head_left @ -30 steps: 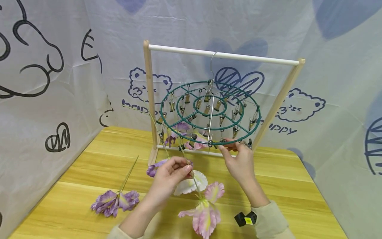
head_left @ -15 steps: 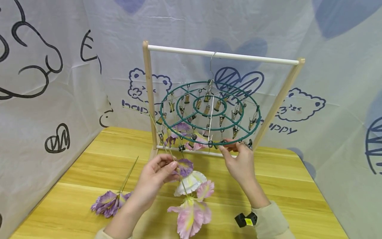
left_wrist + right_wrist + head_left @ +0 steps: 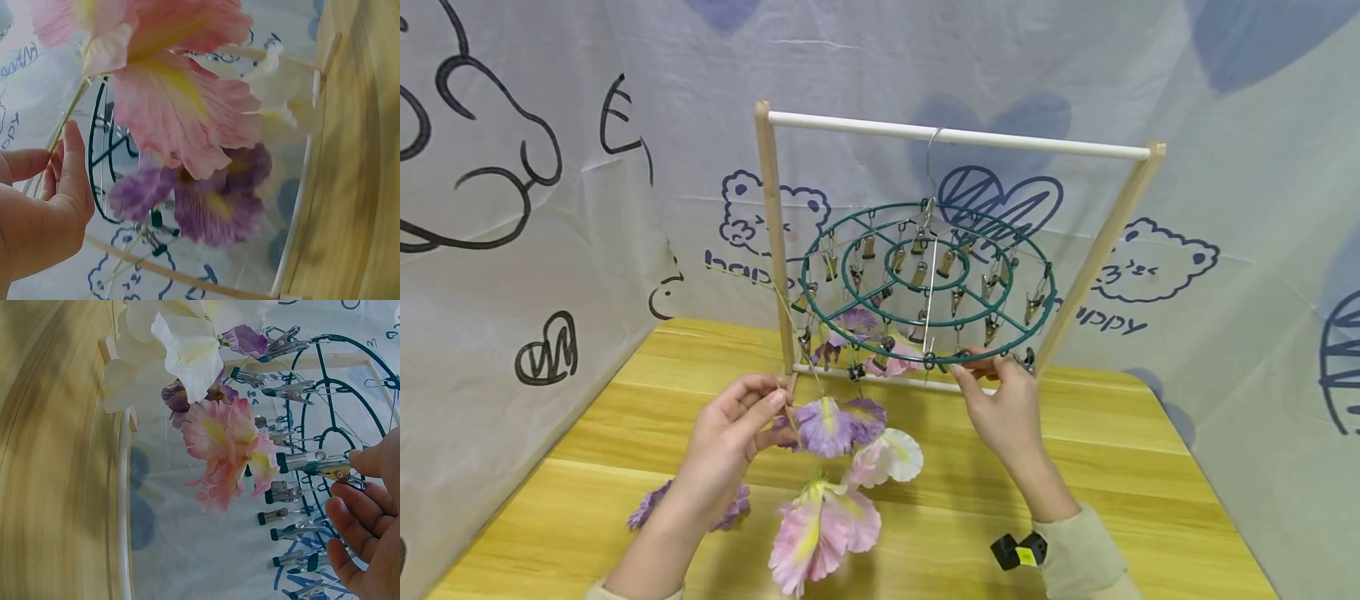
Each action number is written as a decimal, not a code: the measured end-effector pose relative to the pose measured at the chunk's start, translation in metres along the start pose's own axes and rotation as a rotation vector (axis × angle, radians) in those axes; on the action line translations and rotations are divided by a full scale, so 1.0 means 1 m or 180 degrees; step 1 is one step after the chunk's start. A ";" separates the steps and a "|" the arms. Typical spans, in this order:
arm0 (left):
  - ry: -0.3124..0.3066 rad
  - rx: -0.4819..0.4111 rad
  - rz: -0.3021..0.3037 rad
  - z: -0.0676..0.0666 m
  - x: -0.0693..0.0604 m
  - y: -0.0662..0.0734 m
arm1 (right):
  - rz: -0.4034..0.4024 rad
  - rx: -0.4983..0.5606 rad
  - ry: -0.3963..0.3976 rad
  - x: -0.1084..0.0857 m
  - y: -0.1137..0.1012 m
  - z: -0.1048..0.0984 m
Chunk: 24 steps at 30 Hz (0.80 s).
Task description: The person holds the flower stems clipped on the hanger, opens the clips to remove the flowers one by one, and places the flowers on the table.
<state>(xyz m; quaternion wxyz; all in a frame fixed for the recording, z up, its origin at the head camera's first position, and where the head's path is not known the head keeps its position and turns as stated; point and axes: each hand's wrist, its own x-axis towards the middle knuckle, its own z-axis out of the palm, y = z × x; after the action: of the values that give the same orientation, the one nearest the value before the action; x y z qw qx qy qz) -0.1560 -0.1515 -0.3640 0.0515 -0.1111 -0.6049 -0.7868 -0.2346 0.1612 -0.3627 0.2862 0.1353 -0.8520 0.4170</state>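
Pink flower (image 3: pixel 823 533) and clip (image 3: pixel 331 470), one to each hand

The left hand (image 3: pixel 737 425) is below and to the left of the green ring rack (image 3: pixel 1052 290), on its near side, with its fingers pinching the thin stem of the pink flower; the bloom hangs head down (petals pale pink, yellow along the middle) lower than the rack and in front of its left part; the right hand (image 3: pixel 1003 404) is at the rack's near edge, right of its middle, thumb and fingers pinching the metal clip.

Below the rack's left side is a purple flower (image 3: pixel 826 427), its long stem running up past the rack's left edge; a white flower (image 3: pixel 902 454) shows below the rack's near edge; farther left, beneath the rack's level, another purple bloom (image 3: pixel 730 508) lies on the worktop (image 3: pixel 1112 467), partly hidden by the left forearm; above the rack runs a white bar (image 3: pixel 1037 144), from which it hangs by a hook.
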 end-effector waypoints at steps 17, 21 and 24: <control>0.0058 0.0388 -0.0325 -0.049 0.011 -0.009 | 0.0037 -0.0030 0.0017 0.000 0.000 0.000; 0.0066 0.0528 -0.0475 -0.057 0.016 -0.013 | 0.0049 -0.0023 0.0006 0.000 0.000 0.000; 0.0031 0.0648 -0.0604 -0.063 0.021 -0.018 | 0.0052 -0.0013 0.0003 0.000 0.001 -0.001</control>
<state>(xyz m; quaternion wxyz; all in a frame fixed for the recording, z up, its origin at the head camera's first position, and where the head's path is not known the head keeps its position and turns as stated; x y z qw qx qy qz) -0.1877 -0.2061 -0.3908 -0.0092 -0.0438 -0.6892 -0.7232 -0.2345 0.1622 -0.3627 0.2835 0.1276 -0.8537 0.4177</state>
